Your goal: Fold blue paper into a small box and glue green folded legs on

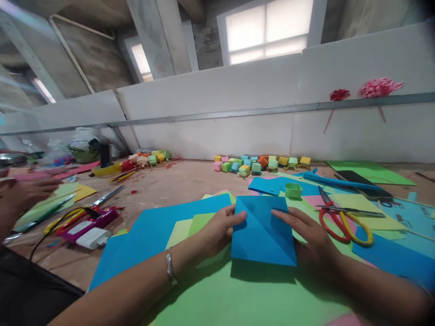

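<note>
A blue square sheet of paper (263,235) with a diagonal crease is held up between my two hands. My left hand (222,226) grips its left edge, thumb on the front and the other fingers behind. On the right edge, my right hand (311,235) is closed, with a finger stretched over the paper's face and the rest partly hidden behind it. Below lies a large green sheet (224,294). Blue sheets (163,222) are spread to the left. Scissors (343,219) with red and yellow handles rest on papers right of my right hand.
Several small folded paper cubes (244,170) line the table by the white partition (210,136). A small green paper box (293,190) and a dark phone (363,183) lie to the right. A purple device (90,226) is at left, near another person's hand (30,194).
</note>
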### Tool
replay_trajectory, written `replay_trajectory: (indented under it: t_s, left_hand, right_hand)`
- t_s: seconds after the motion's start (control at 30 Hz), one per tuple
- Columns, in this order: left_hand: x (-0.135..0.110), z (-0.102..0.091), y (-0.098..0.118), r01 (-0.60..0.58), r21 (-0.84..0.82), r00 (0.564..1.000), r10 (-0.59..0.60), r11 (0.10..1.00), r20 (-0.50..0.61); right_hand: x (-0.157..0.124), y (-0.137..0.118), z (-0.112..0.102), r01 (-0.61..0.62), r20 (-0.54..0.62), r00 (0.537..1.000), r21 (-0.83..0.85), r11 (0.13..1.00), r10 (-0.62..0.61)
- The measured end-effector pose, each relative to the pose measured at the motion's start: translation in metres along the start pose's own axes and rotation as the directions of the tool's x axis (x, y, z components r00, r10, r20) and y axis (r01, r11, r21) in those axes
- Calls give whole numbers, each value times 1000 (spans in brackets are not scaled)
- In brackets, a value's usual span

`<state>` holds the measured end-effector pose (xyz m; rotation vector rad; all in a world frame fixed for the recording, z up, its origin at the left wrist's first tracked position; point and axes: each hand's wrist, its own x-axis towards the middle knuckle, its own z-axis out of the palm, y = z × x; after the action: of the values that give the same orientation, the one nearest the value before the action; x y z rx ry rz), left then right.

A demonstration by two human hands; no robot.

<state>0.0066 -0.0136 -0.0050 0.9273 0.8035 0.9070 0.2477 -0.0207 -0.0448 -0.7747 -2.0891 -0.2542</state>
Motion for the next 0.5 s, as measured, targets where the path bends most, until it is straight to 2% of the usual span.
replay_trajectory:
  t_s: [0.13, 0.23, 0.3, 0.37, 0.43, 0.5]
  left_hand:
    - [-1, 2, -5, 12, 84, 998, -7, 996, -58]
    - [0, 1, -6, 22, 111, 994, -9, 994, -113]
    - [0, -1, -7, 16, 119, 995, -4, 993, -99]
    - [0, -2, -8, 4, 122, 1000, -2, 993, -18]
    - [-2, -2, -10, 6, 158, 997, -18, 987, 75]
    - [-5, 0, -12, 17, 226, 991, -46, 974, 125]
  right_hand:
    - [7, -3, 0, 139, -39, 988, -170, 976, -148]
    - [14, -7, -6, 261, 30, 964, -275, 925, -264]
    - [16, -13, -8, 379, 112, 925, -181, 908, -363]
    - [15, -18, -7, 438, 154, 888, -3, 899, -433]
    - [11, -20, -3, 373, 173, 902, 149, 916, -396]
    - [7, -21, 1, 196, 188, 954, 204, 959, -235]
